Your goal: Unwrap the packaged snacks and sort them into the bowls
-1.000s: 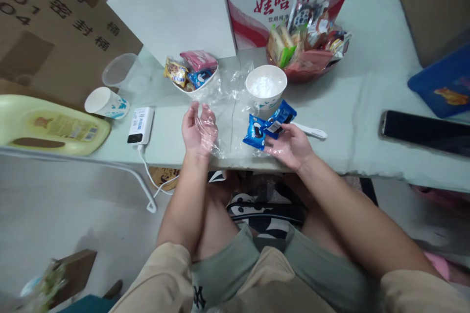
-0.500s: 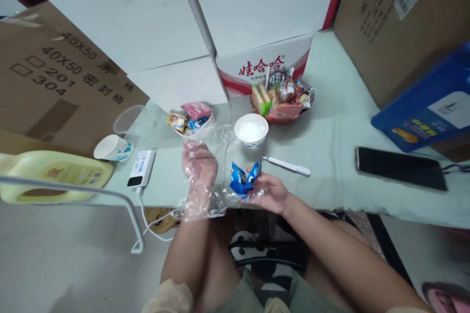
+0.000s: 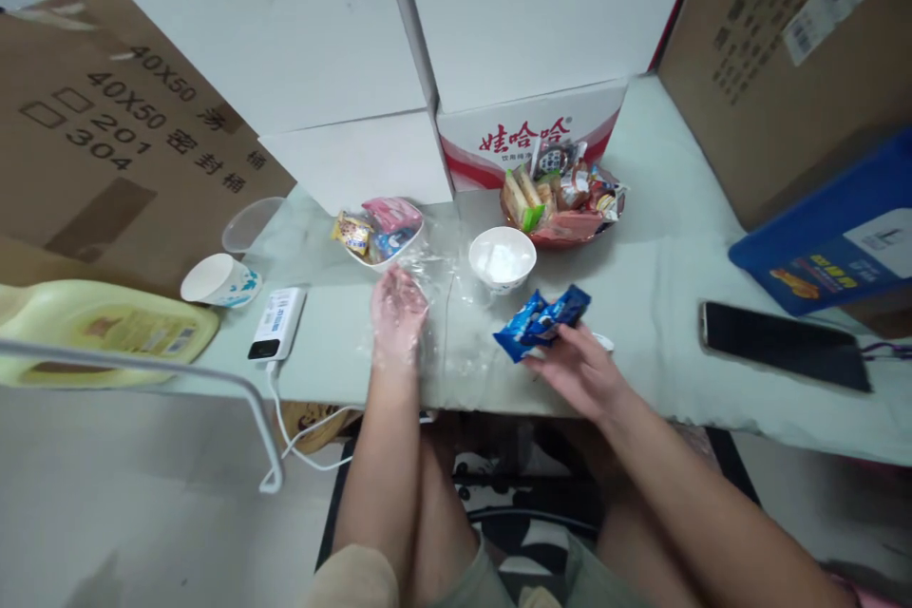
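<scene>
My right hand (image 3: 580, 370) is closed on blue snack packets (image 3: 545, 321), holding them above the table in front of a white paper bowl (image 3: 503, 258). White contents show inside that bowl. A loose clear plastic glove covers my left hand (image 3: 400, 315), which lies palm up with loosely curled fingers and nothing visible in it. Its fingertips are close to a small bowl of wrapped snacks (image 3: 381, 233), which has pink, yellow and blue packets. Behind my right hand only the end of a white pen-like tool (image 3: 603, 342) shows.
A red-brown dish of snacks (image 3: 566, 233) stands at the back. To the left are a tipped paper cup (image 3: 224, 282), a power bank (image 3: 277, 325) with a cable, and a yellow bottle (image 3: 106, 332). A phone (image 3: 784, 347) and blue container (image 3: 826, 237) are right. Boxes line the back.
My right hand has moved right with the blue packets, now covering most of the white tool. My left hand has shifted slightly up and right, and the view has shifted a little.
</scene>
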Motion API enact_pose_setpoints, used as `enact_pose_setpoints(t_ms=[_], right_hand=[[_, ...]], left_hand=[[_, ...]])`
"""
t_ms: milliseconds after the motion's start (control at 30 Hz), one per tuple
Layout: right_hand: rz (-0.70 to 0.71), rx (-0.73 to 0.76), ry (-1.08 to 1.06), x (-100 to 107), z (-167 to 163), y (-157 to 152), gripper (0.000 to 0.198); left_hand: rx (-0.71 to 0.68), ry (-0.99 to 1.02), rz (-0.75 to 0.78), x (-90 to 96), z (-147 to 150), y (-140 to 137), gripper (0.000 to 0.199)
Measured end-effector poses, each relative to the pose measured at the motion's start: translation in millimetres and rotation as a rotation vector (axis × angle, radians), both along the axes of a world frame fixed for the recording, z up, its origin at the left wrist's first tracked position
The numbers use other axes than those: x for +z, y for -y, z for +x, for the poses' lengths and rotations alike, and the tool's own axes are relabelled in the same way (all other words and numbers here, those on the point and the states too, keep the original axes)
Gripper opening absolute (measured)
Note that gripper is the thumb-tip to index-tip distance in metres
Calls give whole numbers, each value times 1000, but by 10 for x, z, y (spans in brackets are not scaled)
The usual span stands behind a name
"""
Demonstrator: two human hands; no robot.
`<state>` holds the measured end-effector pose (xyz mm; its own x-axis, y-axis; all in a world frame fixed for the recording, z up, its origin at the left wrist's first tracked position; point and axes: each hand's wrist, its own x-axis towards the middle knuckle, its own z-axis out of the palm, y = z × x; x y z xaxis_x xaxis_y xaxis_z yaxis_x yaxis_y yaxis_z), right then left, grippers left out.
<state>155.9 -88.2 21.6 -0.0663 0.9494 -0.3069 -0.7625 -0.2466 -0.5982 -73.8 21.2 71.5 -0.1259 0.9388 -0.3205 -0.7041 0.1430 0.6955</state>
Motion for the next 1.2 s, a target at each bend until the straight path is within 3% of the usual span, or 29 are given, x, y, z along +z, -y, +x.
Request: enact_pose_setpoints(t_ms=[100, 233, 333, 400, 467, 600, 733, 967, 1033, 1200], right_hand=[[132, -100, 382, 349, 321, -192, 34], [368, -196, 1071, 1064, 648, -884, 38], [365, -259, 1629, 1452, 701, -1560, 28], [262, -241, 1816, 1525, 666, -1980, 29], [147, -178, 1862, 1471, 611, -2323, 33], [27, -35, 1823, 1262, 546, -2717, 20], [60, -89, 1903, 1221, 544, -2800, 31], [34, 148, 1952, 1229, 404, -2757, 27], [71, 135, 1930, 1288, 448, -2727, 29], [166, -146, 1932, 1509, 972, -2556, 35]], left_hand=[[-32, 55, -185, -53, 88, -29, 8], [-131, 9, -241, -42, 167, 30, 11], [-172, -23, -254, -42, 182, 41, 12], [-183, -39, -243, -51, 189, 28, 10], [-187, -49, -237, -62, 197, 10, 9], [-198, -50, -231, -81, 198, -16, 11], [-188, -39, -236, -69, 175, -27, 14], [-162, -17, -222, -38, 144, -22, 16], [-166, -13, -225, -32, 144, -18, 15], [-167, -24, -230, -9, 133, -24, 13]])
